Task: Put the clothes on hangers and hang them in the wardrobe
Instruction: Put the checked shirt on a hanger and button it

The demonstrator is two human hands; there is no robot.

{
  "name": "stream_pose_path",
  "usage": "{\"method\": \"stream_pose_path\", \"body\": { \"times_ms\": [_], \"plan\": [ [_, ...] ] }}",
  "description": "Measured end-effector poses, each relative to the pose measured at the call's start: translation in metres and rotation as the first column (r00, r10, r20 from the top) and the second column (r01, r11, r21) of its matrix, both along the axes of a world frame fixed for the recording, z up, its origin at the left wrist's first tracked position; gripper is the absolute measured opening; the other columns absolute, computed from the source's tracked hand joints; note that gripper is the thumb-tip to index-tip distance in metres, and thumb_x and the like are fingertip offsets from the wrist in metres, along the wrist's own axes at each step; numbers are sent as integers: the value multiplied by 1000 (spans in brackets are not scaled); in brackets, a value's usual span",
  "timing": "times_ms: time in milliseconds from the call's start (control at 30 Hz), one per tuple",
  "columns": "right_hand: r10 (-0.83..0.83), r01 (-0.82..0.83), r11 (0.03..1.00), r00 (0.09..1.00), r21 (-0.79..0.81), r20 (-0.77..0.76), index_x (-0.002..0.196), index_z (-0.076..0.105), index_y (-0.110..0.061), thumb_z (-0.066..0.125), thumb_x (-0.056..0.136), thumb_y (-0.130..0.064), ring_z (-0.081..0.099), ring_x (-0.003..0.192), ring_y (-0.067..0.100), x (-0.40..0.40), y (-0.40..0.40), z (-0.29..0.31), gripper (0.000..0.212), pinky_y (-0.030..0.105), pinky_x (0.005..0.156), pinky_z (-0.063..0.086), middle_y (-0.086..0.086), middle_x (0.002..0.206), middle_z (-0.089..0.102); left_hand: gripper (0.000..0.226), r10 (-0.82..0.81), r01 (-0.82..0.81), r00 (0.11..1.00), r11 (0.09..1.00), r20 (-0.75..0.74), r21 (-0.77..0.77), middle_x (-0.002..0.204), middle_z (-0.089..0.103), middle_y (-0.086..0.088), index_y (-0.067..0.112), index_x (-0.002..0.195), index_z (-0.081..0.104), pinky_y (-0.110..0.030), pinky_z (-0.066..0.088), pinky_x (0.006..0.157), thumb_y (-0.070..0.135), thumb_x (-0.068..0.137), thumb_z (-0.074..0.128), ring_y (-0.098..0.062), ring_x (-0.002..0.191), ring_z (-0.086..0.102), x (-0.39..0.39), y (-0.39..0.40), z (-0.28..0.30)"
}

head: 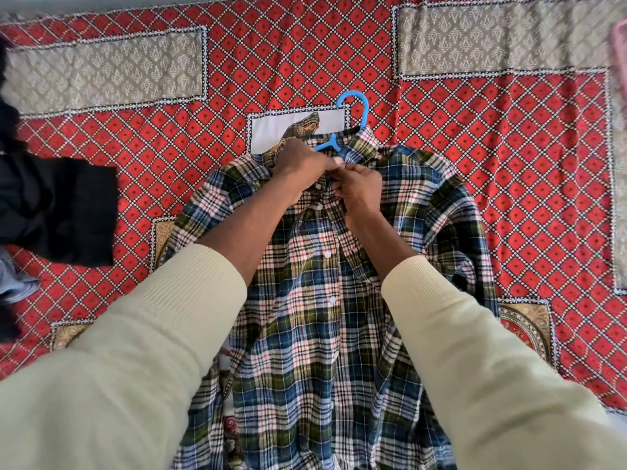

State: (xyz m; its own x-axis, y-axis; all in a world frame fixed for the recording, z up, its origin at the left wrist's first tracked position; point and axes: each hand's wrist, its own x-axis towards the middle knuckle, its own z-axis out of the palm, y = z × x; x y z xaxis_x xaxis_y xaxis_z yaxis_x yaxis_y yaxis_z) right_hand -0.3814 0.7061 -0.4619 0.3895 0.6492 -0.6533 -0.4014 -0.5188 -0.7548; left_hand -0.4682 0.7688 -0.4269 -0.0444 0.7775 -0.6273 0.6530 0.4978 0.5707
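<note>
At the collar, both hands (330, 174) pinching plaid shirt (325, 300), blue hanger (353, 110) inside

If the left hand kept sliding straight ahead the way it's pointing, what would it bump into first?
Probably the blue hanger poking out of the plaid shirt collar, just beyond the left hand; depth is hard to judge.

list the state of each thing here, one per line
shirt: flat on the bedspread, front up, on the hanger, lower buttons done
hanger: inside the shirt, hook out past the collar
left hand: pinching the collar
right hand: pinching the placket by the top button
black cloth: crumpled, left side
bedspread: spread flat
</note>
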Motion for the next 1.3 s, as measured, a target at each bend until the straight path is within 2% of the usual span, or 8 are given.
{"method": "stream_pose_path", "body": {
  "times_ms": [267, 467, 667, 767, 933, 1100, 1200, 1300],
  "plan": [
    [128, -147, 987, 962, 65, 240, 75, 67, -6, 72, 85, -9, 51, 64, 17, 0, -4, -5, 11, 35, 60, 44, 5, 69, 63, 24, -61, 62, 997, 998, -45, 24, 91, 69, -3, 3, 107, 71, -36, 59, 79, 14, 86, 72, -17, 78, 65, 2, 4, -2],
    [125, -121, 992, 961, -35, 248, 77, 65, 5, 62, 85, -3, 46, 60, 17, -1, -1, -5, 12, 33, 54, 37, 8, 66, 58, 28, -124, 125, 992, 991, -24, 46, 60, 46, 0, 12, 66, 54, -46, 48, 86, 11, 94, 58, -13, 51, 39, 0, -4, -8],
    [101, -95, 993, 991, -75, 83, 81, 65, 0, 64, 87, 0, 47, 66, 20, 2, 2, 3, 6, 33, 56, 37, 12, 72, 56, 12, -172, 171, 979, 985, 106, 18, 101, 66, -15, 4, 93, 68, -45, 53, 87, 12, 94, 59, -26, 90, 60, -11, -2, -8],
    [160, -155, 987, 978, -46, 134, 78, 62, -8, 65, 92, -9, 44, 59, 11, 4, 2, 3, 14, 25, 50, 34, 3, 68, 55, 24, -202, 206, 971, 978, 124, -20, 85, 55, -9, -3, 109, 63, -35, 44, 66, 16, 98, 54, -19, 74, 49, -14, 0, -7],
    [417, -490, 871, 690, -41, 592, 89, 61, -5, 53, 96, -4, 47, 70, 7, 11, -1, -1, 11, 21, 58, 39, 3, 90, 59, 20, -268, 272, 959, 962, 94, -32, 70, 45, 2, 7, 103, 63, -25, 32, 51, 22, 102, 50, -9, 57, 36, -13, 1, -9],
    [509, -614, 788, 624, -31, 593, 90, 66, -6, 60, 93, -5, 51, 64, 7, 31, 5, -1, 6, 15, 51, 42, -2, 83, 62, 18, -333, 341, 936, 939, 116, -49, 94, 61, -5, 10, 104, 66, -31, 49, 74, 25, 96, 61, -17, 81, 56, -21, 11, -11],
    [456, -513, 852, 632, -102, 626, 89, 68, -10, 59, 92, -3, 52, 64, 7, 33, -1, -9, 11, 12, 50, 40, -1, 84, 64, 15, -389, 398, 918, 899, -84, 182, 96, 65, 0, 12, 99, 69, -26, 45, 69, 25, 92, 66, -11, 69, 53, -16, 6, -13],
    [296, -383, 922, 600, -58, 743, 102, 67, -8, 51, 93, 0, 54, 78, 13, 24, -28, -7, 20, 18, 62, 43, 3, 98, 63, 20, -246, 375, 918, 794, -311, 478, 119, 63, 1, 17, 110, 67, -29, 35, 97, 23, 90, 68, -15, 108, 54, -12, -18, -15]
  ]
}}
